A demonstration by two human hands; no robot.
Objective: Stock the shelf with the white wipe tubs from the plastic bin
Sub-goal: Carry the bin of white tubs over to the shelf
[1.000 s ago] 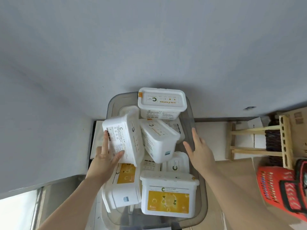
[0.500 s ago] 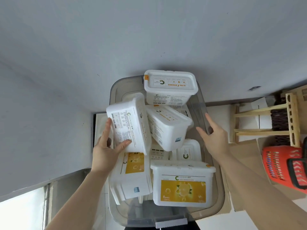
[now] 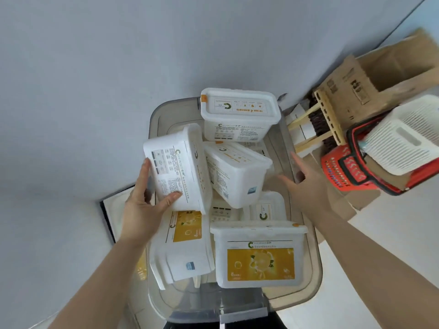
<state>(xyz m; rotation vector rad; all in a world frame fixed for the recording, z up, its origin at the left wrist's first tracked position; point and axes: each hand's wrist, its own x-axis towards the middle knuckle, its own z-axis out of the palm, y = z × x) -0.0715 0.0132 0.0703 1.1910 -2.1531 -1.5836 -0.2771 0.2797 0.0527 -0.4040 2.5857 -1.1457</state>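
Note:
A clear grey plastic bin (image 3: 314,276) below me holds several white wipe tubs with yellow labels. My left hand (image 3: 142,207) grips one white tub (image 3: 178,167) at the bin's left side, tilted on its end, fingers and thumb around its lower end. Next to it lies a tilted tub (image 3: 235,174), with another tub (image 3: 240,117) at the far end and a yellow-labelled tub (image 3: 259,257) at the near end. My right hand (image 3: 301,184) hovers open over the bin's right rim, holding nothing. No shelf is in view.
A grey wall fills the upper view. Right of the bin are a wooden rack (image 3: 327,122), a red basket (image 3: 344,172) with a white slatted basket (image 3: 403,136) in it, and cardboard boxes (image 3: 370,77). A dark-edged flat panel (image 3: 111,210) lies left of the bin.
The view has swung so more of the baskets and boxes on the right shows. My left hand keeps its hold on the tub, which looks slightly higher. My right hand stays open by the right rim.

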